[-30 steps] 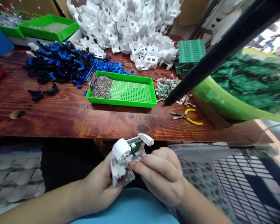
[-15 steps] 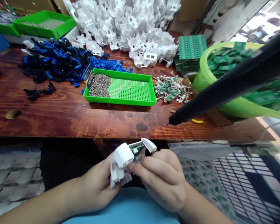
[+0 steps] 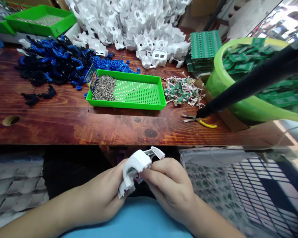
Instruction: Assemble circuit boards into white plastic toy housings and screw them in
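A white plastic housing (image 3: pixel 138 162) with a curved shell is held in front of my body, below the table's front edge. My left hand (image 3: pixel 108 190) is closed around its left side. My right hand (image 3: pixel 171 185) is closed at its right side, fingertips pressed against the inner part. A bit of red wire shows between the housing and my right fingertips. The green circuit board inside is now mostly hidden by the shell. Whatever else my right fingers pinch is out of sight.
On the wooden table (image 3: pixel 64 129) stands a green tray (image 3: pixel 139 105) of screws. Behind it lie blue and black parts (image 3: pixel 52 62) and a heap of white housings (image 3: pixel 129 23). Wired boards (image 3: pixel 182 91), pliers (image 3: pixel 206 124) and a green tub (image 3: pixel 217 71) are at right, under a black hanging tool (image 3: pixel 238 92).
The housing has turned in my hands, so its curved shell faces me more and the board is covered. The black tool has swung right and up, exposing the pliers.
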`<action>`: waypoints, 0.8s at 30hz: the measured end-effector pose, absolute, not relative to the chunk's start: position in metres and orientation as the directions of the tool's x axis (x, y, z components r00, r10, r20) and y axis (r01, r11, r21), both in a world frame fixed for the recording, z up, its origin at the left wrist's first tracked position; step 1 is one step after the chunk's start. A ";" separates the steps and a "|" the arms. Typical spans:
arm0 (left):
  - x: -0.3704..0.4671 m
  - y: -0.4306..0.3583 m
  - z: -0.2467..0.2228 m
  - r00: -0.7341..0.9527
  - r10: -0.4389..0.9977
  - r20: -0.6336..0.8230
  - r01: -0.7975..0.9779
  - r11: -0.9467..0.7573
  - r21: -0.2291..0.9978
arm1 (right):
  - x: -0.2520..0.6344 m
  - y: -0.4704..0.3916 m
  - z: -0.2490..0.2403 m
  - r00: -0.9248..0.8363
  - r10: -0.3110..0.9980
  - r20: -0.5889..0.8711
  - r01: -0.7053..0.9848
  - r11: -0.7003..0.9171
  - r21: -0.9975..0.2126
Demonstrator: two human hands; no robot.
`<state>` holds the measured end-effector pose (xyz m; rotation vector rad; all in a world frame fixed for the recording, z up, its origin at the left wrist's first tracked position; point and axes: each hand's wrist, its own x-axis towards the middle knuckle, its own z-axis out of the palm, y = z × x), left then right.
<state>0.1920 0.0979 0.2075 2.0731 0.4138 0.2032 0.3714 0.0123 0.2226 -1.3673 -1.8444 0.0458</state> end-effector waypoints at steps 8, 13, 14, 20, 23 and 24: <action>0.187 0.107 0.200 0.869 0.456 0.190 0.284 -0.776 0.564 | 0.398 -0.009 0.211 0.126 0.738 0.663 0.666 0.433 -0.607; 0.180 0.113 0.202 0.879 0.343 0.330 0.215 -0.905 0.366 | 0.401 -0.010 0.205 -0.011 0.881 0.474 0.674 0.357 -0.647; 0.178 0.113 0.203 0.882 0.335 0.332 0.206 -0.907 0.368 | 0.401 -0.008 0.205 -0.056 0.923 0.381 0.685 0.313 -0.657; 0.174 0.114 0.206 0.810 0.422 0.407 0.213 -0.858 0.467 | 0.398 -0.002 0.200 -0.054 0.952 0.303 0.603 0.273 -0.750; 0.178 0.115 0.210 0.729 0.468 0.500 0.265 -0.866 0.424 | 0.397 -0.003 0.194 -0.038 0.907 0.420 0.621 0.351 -0.701; 0.180 0.117 0.211 0.722 0.468 0.510 0.283 -0.872 0.400 | 0.397 -0.003 0.192 -0.035 0.889 0.456 0.630 0.374 -0.681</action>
